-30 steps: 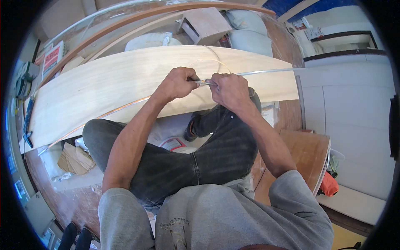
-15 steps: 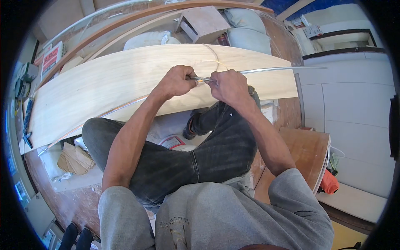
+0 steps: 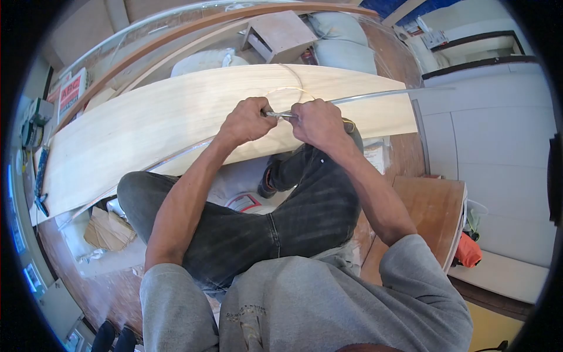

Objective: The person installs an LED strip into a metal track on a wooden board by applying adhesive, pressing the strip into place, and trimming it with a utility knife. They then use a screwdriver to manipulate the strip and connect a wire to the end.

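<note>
Over a long pale wooden board, my left hand is closed round one end of a thin metallic strip. My right hand pinches the same piece a short way to the right. From beside the right hand a long clear strip runs off to the right past the board's end. A second stretch of strip runs from the left forearm toward the lower left. Thin pale wire loops on the board just beyond the hands.
A blue-handled tool lies at the board's left end. Behind the board are a small wooden box and stuffed sacks. Crumpled brown cardboard sits at lower left, and a brown wooden box at right.
Both hands have shifted slightly down in the view and stay closed on the strip. The right-hand stretch of strip has tilted a little, and the whole view has moved slightly.
</note>
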`<act>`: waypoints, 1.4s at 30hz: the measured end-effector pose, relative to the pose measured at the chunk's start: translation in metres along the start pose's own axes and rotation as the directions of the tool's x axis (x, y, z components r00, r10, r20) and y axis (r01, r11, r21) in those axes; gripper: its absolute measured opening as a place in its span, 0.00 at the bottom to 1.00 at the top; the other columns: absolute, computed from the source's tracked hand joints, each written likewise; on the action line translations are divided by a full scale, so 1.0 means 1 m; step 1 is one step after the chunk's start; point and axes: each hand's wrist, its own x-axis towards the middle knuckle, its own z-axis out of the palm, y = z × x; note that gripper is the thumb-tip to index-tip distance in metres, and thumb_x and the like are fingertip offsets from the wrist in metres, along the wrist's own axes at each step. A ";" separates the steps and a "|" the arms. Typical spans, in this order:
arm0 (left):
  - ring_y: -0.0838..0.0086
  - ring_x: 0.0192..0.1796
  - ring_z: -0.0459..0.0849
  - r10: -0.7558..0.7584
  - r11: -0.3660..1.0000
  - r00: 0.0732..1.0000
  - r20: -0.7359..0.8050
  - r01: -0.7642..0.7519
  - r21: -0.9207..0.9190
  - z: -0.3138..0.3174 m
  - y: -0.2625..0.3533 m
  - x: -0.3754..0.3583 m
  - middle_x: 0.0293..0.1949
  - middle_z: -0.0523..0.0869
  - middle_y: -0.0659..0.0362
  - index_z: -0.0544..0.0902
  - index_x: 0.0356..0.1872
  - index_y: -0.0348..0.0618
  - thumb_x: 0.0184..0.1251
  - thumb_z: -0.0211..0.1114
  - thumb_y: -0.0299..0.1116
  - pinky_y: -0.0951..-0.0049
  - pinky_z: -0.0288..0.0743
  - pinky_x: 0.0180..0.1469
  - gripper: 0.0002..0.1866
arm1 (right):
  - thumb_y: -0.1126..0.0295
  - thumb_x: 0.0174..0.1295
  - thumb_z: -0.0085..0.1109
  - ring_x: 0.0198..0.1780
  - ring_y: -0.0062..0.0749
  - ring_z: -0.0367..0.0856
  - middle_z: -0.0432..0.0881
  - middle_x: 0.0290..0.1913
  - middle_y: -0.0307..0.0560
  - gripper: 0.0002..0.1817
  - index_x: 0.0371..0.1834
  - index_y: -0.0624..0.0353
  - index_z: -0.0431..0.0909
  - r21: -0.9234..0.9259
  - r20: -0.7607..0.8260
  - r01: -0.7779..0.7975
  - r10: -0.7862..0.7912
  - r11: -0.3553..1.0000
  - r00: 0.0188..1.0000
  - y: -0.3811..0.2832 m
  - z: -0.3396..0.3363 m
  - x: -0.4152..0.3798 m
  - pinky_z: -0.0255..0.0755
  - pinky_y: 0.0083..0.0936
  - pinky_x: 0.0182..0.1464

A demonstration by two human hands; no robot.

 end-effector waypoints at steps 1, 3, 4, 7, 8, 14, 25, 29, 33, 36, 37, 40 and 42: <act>0.57 0.37 0.88 -0.019 0.998 1.000 -0.016 0.020 0.062 0.000 0.004 -0.002 0.31 0.89 0.46 0.88 0.37 0.37 0.58 0.72 0.43 0.59 0.79 0.43 0.17 | 0.64 0.59 0.62 0.33 0.54 0.90 0.88 0.28 0.58 0.11 0.33 0.56 0.90 -0.026 0.021 -0.011 0.011 1.000 1.000 -0.001 0.000 0.000 0.83 0.48 0.39; 0.57 0.38 0.89 -0.002 0.994 0.999 -0.040 0.006 0.107 0.003 0.003 -0.003 0.32 0.89 0.46 0.88 0.37 0.38 0.58 0.71 0.44 0.59 0.80 0.44 0.17 | 0.62 0.60 0.62 0.34 0.55 0.90 0.88 0.29 0.58 0.12 0.33 0.56 0.90 -0.042 0.021 -0.023 0.024 0.999 0.999 -0.002 0.003 0.002 0.83 0.48 0.40; 0.57 0.38 0.89 0.017 0.989 0.998 -0.062 -0.007 0.147 0.004 0.003 -0.002 0.32 0.89 0.47 0.88 0.37 0.39 0.59 0.71 0.44 0.59 0.80 0.45 0.17 | 0.59 0.62 0.63 0.35 0.55 0.90 0.88 0.30 0.59 0.13 0.34 0.56 0.90 -0.062 0.025 -0.037 0.038 0.997 0.999 -0.001 0.003 0.002 0.83 0.48 0.40; 0.59 0.38 0.90 -0.025 0.998 0.997 -0.067 0.030 0.061 0.000 0.004 -0.003 0.31 0.89 0.47 0.88 0.36 0.38 0.59 0.71 0.44 0.59 0.80 0.44 0.17 | 0.56 0.62 0.67 0.34 0.57 0.88 0.86 0.26 0.59 0.15 0.35 0.57 0.89 0.059 0.000 -0.124 0.124 0.990 0.992 0.004 -0.002 0.000 0.81 0.51 0.40; 0.59 0.38 0.90 -0.014 0.997 0.998 -0.059 0.018 0.072 -0.001 0.004 -0.004 0.31 0.89 0.47 0.88 0.36 0.38 0.59 0.71 0.44 0.59 0.80 0.44 0.17 | 0.56 0.62 0.67 0.34 0.57 0.88 0.86 0.26 0.59 0.15 0.35 0.57 0.89 0.064 -0.009 -0.138 0.138 0.988 0.990 0.005 -0.004 -0.001 0.81 0.51 0.40; 0.64 0.34 0.87 0.020 0.999 0.999 -0.035 -0.019 0.026 0.000 0.002 -0.006 0.29 0.89 0.47 0.87 0.35 0.32 0.62 0.72 0.40 0.62 0.79 0.42 0.16 | 0.60 0.59 0.70 0.44 0.56 0.89 0.89 0.34 0.58 0.14 0.45 0.54 0.90 0.194 -0.063 -0.055 0.068 0.980 0.996 0.020 -0.010 0.007 0.80 0.47 0.49; 0.69 0.32 0.86 0.043 0.998 0.999 -0.018 -0.042 0.049 0.008 -0.003 -0.001 0.28 0.89 0.49 0.86 0.33 0.33 0.62 0.72 0.36 0.63 0.78 0.39 0.13 | 0.67 0.53 0.64 0.36 0.51 0.88 0.88 0.30 0.58 0.10 0.34 0.59 0.90 0.059 0.346 0.162 -0.173 0.985 0.922 0.023 -0.009 0.047 0.79 0.46 0.43; 0.52 0.40 0.90 0.015 0.998 1.000 0.017 -0.016 0.067 0.013 -0.002 -0.003 0.35 0.91 0.44 0.88 0.39 0.39 0.60 0.69 0.43 0.57 0.81 0.48 0.16 | 0.72 0.48 0.60 0.31 0.55 0.85 0.83 0.23 0.62 0.07 0.23 0.65 0.82 0.028 0.487 0.299 -0.275 0.954 0.829 0.007 -0.028 0.049 0.75 0.49 0.37; 0.46 0.46 0.90 -0.015 0.986 1.000 -0.025 0.019 0.163 0.018 -0.004 -0.009 0.40 0.91 0.42 0.87 0.41 0.41 0.61 0.67 0.46 0.52 0.82 0.52 0.18 | 0.74 0.49 0.59 0.32 0.59 0.83 0.82 0.26 0.64 0.08 0.28 0.68 0.83 0.092 0.407 0.416 -0.415 0.905 0.814 0.023 0.013 0.059 0.75 0.50 0.37; 0.57 0.35 0.89 0.063 0.986 0.998 -0.006 -0.061 0.156 0.017 -0.008 -0.008 0.30 0.89 0.48 0.86 0.37 0.38 0.64 0.70 0.42 0.58 0.80 0.41 0.15 | 0.74 0.53 0.60 0.36 0.60 0.84 0.84 0.31 0.64 0.09 0.34 0.69 0.85 0.071 0.505 0.423 -0.398 0.903 0.766 0.027 0.014 0.056 0.76 0.51 0.41; 0.57 0.35 0.89 0.072 0.983 0.997 -0.005 -0.070 0.168 0.012 -0.007 -0.009 0.30 0.89 0.48 0.86 0.37 0.38 0.64 0.70 0.42 0.58 0.80 0.41 0.15 | 0.74 0.53 0.60 0.36 0.60 0.84 0.84 0.31 0.64 0.09 0.34 0.69 0.85 0.069 0.493 0.418 -0.395 0.906 0.775 0.028 0.012 0.052 0.76 0.51 0.41; 0.81 0.25 0.75 0.154 0.983 0.970 0.189 -0.131 -0.130 -0.003 0.007 -0.013 0.22 0.80 0.63 0.84 0.36 0.36 0.72 0.69 0.30 0.71 0.67 0.27 0.08 | 0.70 0.62 0.62 0.43 0.57 0.88 0.88 0.37 0.63 0.10 0.36 0.67 0.87 0.065 0.372 0.418 -0.410 0.906 0.832 0.031 0.001 0.035 0.78 0.50 0.46; 0.81 0.24 0.75 0.107 0.988 0.958 0.265 -0.071 -0.139 -0.015 0.028 -0.024 0.23 0.82 0.62 0.85 0.38 0.36 0.72 0.69 0.31 0.73 0.67 0.26 0.07 | 0.70 0.60 0.62 0.44 0.59 0.86 0.86 0.37 0.62 0.10 0.37 0.67 0.86 0.095 0.369 0.397 -0.403 0.913 0.838 0.032 -0.014 0.022 0.77 0.50 0.47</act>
